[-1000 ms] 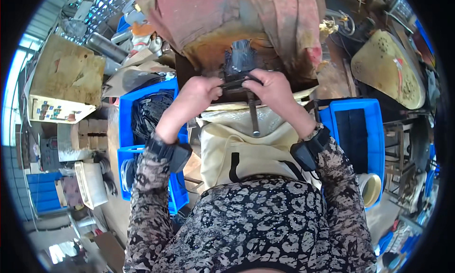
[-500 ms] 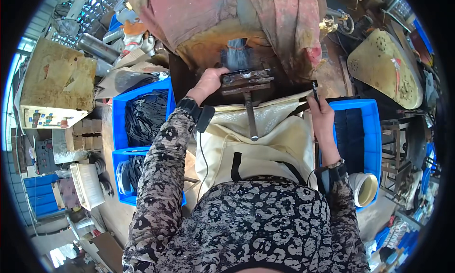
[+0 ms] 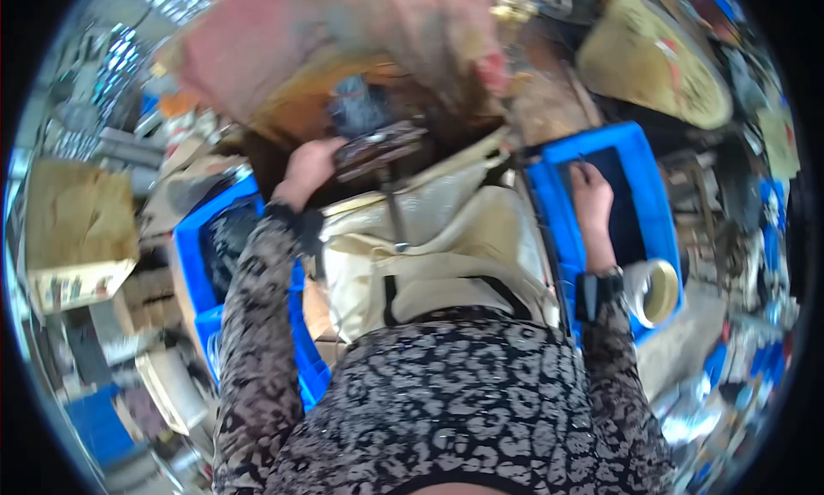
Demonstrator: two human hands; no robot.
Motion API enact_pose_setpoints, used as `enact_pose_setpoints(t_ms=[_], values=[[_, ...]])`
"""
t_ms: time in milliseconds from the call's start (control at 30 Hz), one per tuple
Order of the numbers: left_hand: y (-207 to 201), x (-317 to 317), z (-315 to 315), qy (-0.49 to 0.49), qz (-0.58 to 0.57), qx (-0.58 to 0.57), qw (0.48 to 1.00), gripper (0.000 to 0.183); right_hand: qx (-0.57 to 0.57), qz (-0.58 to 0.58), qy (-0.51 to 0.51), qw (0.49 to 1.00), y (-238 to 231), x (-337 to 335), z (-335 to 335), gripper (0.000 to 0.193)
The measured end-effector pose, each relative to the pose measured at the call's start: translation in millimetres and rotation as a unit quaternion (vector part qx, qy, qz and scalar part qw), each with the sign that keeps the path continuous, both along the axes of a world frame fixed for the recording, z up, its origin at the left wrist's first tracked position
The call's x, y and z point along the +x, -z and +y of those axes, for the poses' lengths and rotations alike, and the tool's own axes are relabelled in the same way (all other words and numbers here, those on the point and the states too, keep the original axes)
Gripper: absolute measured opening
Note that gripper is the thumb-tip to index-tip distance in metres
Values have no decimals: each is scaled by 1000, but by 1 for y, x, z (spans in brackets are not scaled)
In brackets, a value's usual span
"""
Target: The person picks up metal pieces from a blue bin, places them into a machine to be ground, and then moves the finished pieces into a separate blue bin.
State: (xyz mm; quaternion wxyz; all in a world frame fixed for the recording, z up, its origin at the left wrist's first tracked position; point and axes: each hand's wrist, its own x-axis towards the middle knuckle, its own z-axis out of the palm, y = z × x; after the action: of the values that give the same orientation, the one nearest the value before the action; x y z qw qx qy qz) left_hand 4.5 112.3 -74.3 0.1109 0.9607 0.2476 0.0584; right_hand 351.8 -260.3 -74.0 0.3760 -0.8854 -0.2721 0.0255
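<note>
A dark metal vice-like clamp (image 3: 382,147) with a rod handle (image 3: 395,216) pointing toward me stands ahead. My left hand (image 3: 307,170) is closed at the clamp's left end; motion blur hides what its fingers hold. To the right, my right hand (image 3: 592,199) is above a blue crate (image 3: 558,216) that contains flat black material (image 3: 631,229). Its fingers are pinched, and a small dark tip shows between them, too blurred to name. Behind the clamp a dark bluish block (image 3: 359,104) sits under a stained reddish cloth (image 3: 343,40).
A cream apron (image 3: 438,237) covers my lap. To my left stands another blue crate (image 3: 193,259) with dark pieces inside. A round cream container (image 3: 659,293) sits at the right crate's near end. Farther right is a yellowish perforated seat (image 3: 652,61).
My right hand has moved from beside the clamp out over the right crate. My left hand stays at the clamp. The whole view has turned and blurred.
</note>
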Motion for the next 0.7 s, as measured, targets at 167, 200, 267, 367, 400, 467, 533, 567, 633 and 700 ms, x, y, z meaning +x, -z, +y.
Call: enact_pose_setpoints(t_ms=[167, 200, 267, 367, 400, 467, 533, 567, 633, 700], values=[[-32, -11, -28, -33, -4, 34, 999, 34, -174, -11, 159, 972, 33, 47, -61, 27], [-36, -13, -36, -51, -14, 18, 998, 36, -192, -2, 189, 963, 40, 56, -72, 28], [-39, -21, -53, -46, -45, 42, 997, 38, -214, 5, 216, 953, 56, 64, -90, 30], [-44, -29, -87, -64, -93, 99, 989, 43, -293, -23, 204, 934, 78, 74, -115, 36], [-45, -31, -99, -69, -106, 102, 987, 43, -300, -24, 205, 931, 86, 77, -120, 36], [-49, -33, -124, -84, -128, 109, 982, 43, -334, 4, 190, 923, 100, 85, -123, 45], [-54, -32, -146, -86, -127, 99, 983, 44, -351, 20, 178, 919, 112, 93, -123, 50], [-57, -31, -156, -93, -126, 87, 984, 45, -356, 16, 169, 919, 116, 97, -122, 51], [-60, -26, -174, -102, -122, 77, 984, 45, -359, 8, 143, 922, 124, 104, -120, 54], [-61, -18, -188, -64, -120, 80, 988, 49, -377, 12, 142, 915, 131, 110, -119, 54]])
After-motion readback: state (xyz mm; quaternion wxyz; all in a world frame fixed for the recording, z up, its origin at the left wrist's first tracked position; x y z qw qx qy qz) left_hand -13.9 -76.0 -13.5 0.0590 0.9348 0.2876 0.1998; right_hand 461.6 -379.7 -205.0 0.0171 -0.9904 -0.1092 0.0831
